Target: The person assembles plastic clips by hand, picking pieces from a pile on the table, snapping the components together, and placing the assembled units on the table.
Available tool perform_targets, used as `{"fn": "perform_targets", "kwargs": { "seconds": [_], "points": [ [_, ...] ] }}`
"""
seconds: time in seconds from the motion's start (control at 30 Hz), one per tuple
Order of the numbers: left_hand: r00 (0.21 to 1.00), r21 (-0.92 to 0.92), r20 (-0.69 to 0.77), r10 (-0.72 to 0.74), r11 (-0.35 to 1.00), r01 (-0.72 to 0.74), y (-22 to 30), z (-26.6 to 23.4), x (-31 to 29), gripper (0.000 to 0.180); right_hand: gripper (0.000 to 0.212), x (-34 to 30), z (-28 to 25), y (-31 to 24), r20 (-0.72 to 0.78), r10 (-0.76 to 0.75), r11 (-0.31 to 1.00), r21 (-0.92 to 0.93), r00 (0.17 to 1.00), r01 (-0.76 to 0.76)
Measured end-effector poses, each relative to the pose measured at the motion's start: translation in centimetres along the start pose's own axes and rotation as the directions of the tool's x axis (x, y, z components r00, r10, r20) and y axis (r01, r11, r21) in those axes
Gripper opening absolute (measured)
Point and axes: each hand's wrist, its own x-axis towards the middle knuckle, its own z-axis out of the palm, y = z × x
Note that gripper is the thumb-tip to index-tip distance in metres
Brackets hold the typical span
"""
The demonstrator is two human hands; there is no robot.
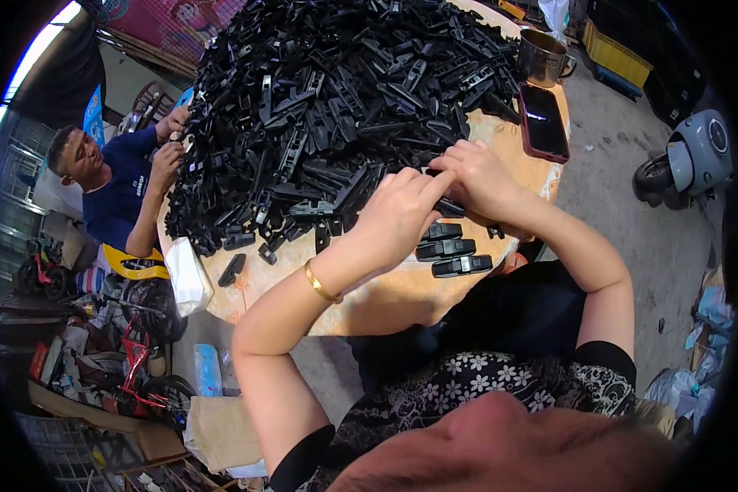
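White lettering (143, 186) marks a co-worker's (145, 217) navy shirt (115, 201) beside heaped black parts (328, 115).

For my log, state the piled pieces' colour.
The piled pieces are black; the head view shows them best.

Smooth, glossy plastic parts (336, 123); shiny metal mug (539, 59).

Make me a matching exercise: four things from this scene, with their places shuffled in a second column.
1. heap of black parts
2. phone
3. gold bracelet
4. white packet

A. around the wrist of the left hand
B. at the left edge of the table
C. covering much of the tabletop
D. beside the metal mug

Pairs: 1-C, 2-D, 3-A, 4-B
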Motion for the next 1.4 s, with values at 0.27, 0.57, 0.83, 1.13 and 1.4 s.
{"fn": "perform_targets", "kwargs": {
  "seconds": [0.27,0.57,0.83,1.13,1.4],
  "points": [
    [0.984,-0.225,0.144,-0.101,0.965,0.132,0.4,0.0,-1.4,0.041,0.023,-0.9,-2.6,-0.2,0.066,0.151,0.898,0.408,0.986,-0.165],
    [0.872,-0.682,0.217,-0.439,0.571,0.457,0.7,-1.0,-2.0,0.055,0.021,-1.8,-3.2,-0.2,0.286,0.108,0.903,0.374,0.952,-0.214],
    [0.738,-0.846,0.402,-0.542,0.09,0.526,0.3,0.1,-1.9,0.029,0.024,-1.7,-4.3,-0.2,0.224,0.088,0.971,0.199,0.971,-0.134],
    [0.683,-0.618,0.613,-0.398,0.297,0.728,-0.4,-2.6,-1.7,0.027,0.025,-1.6,-3.7,-0.7,0.245,0.034,0.908,0.399,0.969,-0.132],
    [0.828,-0.37,0.245,-0.504,0.741,0.561,-0.2,-2.8,-2.0,0.022,0.025,-1.7,-5.7,-1.1,0.355,-0.25,0.787,0.616,0.901,-0.024]
  ]
}}
